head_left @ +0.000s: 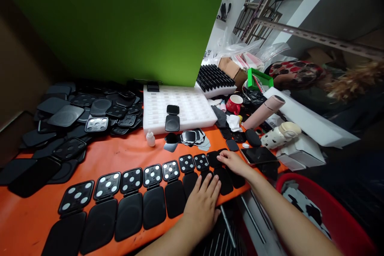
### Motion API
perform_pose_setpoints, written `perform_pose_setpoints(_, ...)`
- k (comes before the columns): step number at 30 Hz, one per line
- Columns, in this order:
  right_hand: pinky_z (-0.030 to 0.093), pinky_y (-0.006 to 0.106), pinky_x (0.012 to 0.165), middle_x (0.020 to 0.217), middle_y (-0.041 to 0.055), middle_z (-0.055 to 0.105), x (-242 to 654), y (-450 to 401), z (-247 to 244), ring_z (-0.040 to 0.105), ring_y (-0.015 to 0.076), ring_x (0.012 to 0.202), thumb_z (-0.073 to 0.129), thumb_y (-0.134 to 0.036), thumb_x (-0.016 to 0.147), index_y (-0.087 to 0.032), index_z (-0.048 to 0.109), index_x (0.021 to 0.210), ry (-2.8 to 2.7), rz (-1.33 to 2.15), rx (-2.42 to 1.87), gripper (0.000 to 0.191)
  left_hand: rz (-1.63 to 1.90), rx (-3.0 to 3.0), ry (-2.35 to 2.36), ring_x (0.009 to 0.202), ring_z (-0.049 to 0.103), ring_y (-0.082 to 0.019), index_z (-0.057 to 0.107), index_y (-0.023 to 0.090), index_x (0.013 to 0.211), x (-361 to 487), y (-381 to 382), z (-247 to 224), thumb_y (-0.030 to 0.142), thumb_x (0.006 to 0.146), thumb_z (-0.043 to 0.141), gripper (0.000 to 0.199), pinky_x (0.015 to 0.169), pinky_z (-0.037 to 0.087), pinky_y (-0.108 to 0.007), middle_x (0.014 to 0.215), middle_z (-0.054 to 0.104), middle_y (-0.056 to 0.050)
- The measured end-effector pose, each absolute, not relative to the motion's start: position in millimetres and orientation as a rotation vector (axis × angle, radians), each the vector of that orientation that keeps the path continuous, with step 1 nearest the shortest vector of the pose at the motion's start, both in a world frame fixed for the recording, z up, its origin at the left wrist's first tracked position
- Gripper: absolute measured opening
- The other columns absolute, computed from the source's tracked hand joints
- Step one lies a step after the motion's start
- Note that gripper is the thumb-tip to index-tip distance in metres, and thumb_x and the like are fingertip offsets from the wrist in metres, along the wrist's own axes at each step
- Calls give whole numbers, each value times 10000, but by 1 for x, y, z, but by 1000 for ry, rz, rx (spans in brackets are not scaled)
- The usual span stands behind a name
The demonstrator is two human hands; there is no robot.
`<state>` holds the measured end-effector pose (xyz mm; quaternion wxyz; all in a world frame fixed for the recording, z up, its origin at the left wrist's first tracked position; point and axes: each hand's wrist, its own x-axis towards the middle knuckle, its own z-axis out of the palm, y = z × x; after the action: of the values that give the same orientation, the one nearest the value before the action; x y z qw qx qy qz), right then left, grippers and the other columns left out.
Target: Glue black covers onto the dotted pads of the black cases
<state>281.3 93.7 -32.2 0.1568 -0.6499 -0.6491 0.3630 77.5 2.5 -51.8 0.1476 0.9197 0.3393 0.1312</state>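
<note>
A row of opened black compact cases point(131, 179) runs along the front of the orange table. Several of their upper halves carry five pale round dots; the lower halves are plain black. My left hand point(201, 205) lies flat with spread fingers over lower halves near the row's right end. Beyond it, my right hand point(233, 162) has its thumb and fingers pinched together at the upper half of a black case point(213, 159) that shows no pale dots. Whatever is between those fingertips is hidden. Loose mirror plates point(194, 137) lie in a pile behind the row.
Black cases point(66, 116) are heaped at left. A white foam tray point(186, 106) holds one opened case; a small white bottle point(150, 139) stands before it. At right are a red mug point(234, 104), pink flask point(264, 111), phone point(259, 155) and red basin point(330, 208). Another person sits beyond.
</note>
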Motion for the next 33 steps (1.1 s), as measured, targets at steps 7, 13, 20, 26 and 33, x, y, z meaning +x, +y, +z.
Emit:
perform_pose_setpoints(7,283,217,503,576,-46,398,288,105,-30,351,98,533,487,-462,768,-177,453,628,-1941,1162,-1824,319,320,2637,968,1324,161,-258,265,155,1378,77,5,-46,487,864,351,618,1054,113,-446,1462,205,-44)
perform_pose_setpoints(13,281,215,508,589,-49,389,289,106,-29,346,95,542,489,-445,774,-176,439,633,-1960,1198,-1789,308,322,2651,976,1326,154,-256,262,155,1379,77,5,-47,475,869,344,608,1053,115,-450,1464,198,-41)
perform_pose_setpoints(20,299,216,538,617,-44,411,287,103,-20,372,101,574,492,-443,775,-177,442,647,-1962,1219,-1762,300,318,2662,994,1326,155,-259,236,164,1388,79,4,-51,480,862,352,625,1052,119,-454,1467,187,-35)
perform_pose_setpoints(26,285,215,513,572,-53,396,285,108,-18,360,96,537,512,-464,745,-178,424,615,-1958,1261,-1797,327,338,2662,989,1327,150,-256,230,164,1390,78,4,-51,469,870,341,614,1053,114,-455,1468,184,-34)
perform_pose_setpoints(33,272,214,501,551,-52,402,283,110,-21,360,93,525,525,-442,731,-176,435,595,-1924,1194,-1888,312,348,2663,993,1326,156,-257,257,156,1382,79,4,-51,455,873,345,597,1054,113,-452,1463,200,-40)
